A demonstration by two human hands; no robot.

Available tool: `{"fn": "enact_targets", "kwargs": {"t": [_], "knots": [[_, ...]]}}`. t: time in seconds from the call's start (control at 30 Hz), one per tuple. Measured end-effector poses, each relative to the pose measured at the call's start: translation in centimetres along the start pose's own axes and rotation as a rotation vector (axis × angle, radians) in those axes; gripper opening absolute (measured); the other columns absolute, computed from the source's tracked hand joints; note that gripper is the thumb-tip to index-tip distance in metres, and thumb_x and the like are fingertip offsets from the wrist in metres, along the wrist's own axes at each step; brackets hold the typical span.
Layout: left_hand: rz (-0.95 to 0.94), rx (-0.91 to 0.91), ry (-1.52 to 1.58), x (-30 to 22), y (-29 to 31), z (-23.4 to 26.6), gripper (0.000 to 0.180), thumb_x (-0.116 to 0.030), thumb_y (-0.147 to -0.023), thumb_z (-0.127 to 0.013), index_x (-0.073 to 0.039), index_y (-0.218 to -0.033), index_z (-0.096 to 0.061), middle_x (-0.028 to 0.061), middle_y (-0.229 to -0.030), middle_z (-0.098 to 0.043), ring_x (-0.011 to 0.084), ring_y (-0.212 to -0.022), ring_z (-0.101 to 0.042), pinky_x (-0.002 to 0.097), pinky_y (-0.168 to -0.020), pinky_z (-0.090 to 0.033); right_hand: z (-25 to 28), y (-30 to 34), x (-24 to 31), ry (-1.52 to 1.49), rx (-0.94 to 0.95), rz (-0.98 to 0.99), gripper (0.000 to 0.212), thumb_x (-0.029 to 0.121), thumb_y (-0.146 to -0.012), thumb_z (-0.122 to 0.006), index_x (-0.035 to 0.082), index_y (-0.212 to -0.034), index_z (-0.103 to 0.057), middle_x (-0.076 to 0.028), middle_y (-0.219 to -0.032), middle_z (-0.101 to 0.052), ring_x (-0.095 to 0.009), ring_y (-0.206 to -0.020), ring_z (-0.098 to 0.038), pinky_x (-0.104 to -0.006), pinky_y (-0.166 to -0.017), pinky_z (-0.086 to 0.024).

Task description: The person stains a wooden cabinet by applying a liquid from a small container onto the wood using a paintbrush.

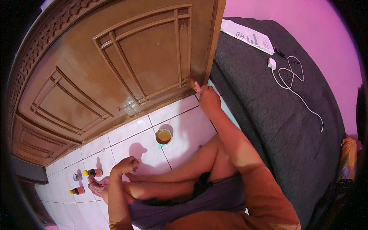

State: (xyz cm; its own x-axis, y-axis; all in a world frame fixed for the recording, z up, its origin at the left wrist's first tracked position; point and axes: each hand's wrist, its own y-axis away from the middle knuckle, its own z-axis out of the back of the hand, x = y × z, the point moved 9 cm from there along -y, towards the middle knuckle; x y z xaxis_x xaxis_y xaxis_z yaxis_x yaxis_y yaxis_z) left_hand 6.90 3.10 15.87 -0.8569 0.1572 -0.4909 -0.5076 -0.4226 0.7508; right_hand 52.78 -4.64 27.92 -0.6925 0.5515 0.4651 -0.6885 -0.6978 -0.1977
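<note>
At brown panelled wood [153,57] above pale tiles [128,134], the right grip [209,99] clasps a paintbrush [194,85] (left grip [125,166] half-open).

Beneath you lay a pale tiled floor [132,132]; a dark-covered bed [268,111] lined its right edge, bordered by a pink wall [318,38].

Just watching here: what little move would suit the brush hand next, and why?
Probably a short stroke along the lower moulding: the right hand holds the brush with its bristles at that moulding's right end, while the cup of brown liquid stands apart on the floor tiles.
</note>
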Motion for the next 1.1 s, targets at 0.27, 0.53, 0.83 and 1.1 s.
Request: {"fn": "enact_targets", "kwargs": {"t": [0.27,0.53,0.83,1.1], "knots": [[0.05,0.017,0.026,-1.0,0.1,-0.3,0.049,-0.046,-0.096,-0.052,0.0,-0.111,-0.057,0.0108,-0.095,-0.066,0.0192,-0.083,-0.066,0.0347,-0.063,-0.058,-0.4,-0.4,-0.7,-0.09,0.016,0.007,0.017,0.011,-0.092,-0.054,0.002,-0.106,-0.056,-0.023,-0.106,-0.061,-0.042,-0.097,-0.062,-0.0484,-0.084,-0.051],[-0.01,0.007,0.014,0.2,-1.0,-0.2,0.054,-0.053,-0.095,-0.054,0.0,-0.108,-0.058,0.0093,-0.091,-0.066,0.0171,-0.079,-0.066,0.0326,-0.059,-0.056,-2.6,0.0,-2.6,-0.4,-0.013,-0.061,0.024,0.016,-0.095,-0.053,0.001,-0.113,-0.056,-0.024,-0.103,-0.066,-0.042,-0.099,-0.063,-0.046,-0.084,-0.05],[-0.032,0.002,-0.046,-0.6,-0.7,-0.1,0.045,-0.043,-0.099,-0.048,0.001,-0.106,-0.058,0.0107,-0.092,-0.067,0.0194,-0.081,-0.067,0.0329,-0.07,-0.055,-2.0,0.3,-1.9,-0.403,-0.071,-0.015,0.022,0.018,-0.096,-0.052,0.002,-0.112,-0.056,-0.024,-0.102,-0.066,-0.041,-0.098,-0.063,-0.0463,-0.084,-0.049],[0.01,0.029,0.017,-0.1,-0.5,-0.2,0.058,-0.054,-0.094,-0.054,0.001,-0.111,-0.057,0.0107,-0.095,-0.066,0.0175,-0.083,-0.066,0.0336,-0.062,-0.057,-1.7,0.9,-1.9,-0.41,-0.041,-0.044,0.02,0.013,-0.094,-0.054,0.002,-0.11,-0.057,-0.023,-0.103,-0.065,-0.041,-0.098,-0.063,-0.0465,-0.083,-0.05]]}}
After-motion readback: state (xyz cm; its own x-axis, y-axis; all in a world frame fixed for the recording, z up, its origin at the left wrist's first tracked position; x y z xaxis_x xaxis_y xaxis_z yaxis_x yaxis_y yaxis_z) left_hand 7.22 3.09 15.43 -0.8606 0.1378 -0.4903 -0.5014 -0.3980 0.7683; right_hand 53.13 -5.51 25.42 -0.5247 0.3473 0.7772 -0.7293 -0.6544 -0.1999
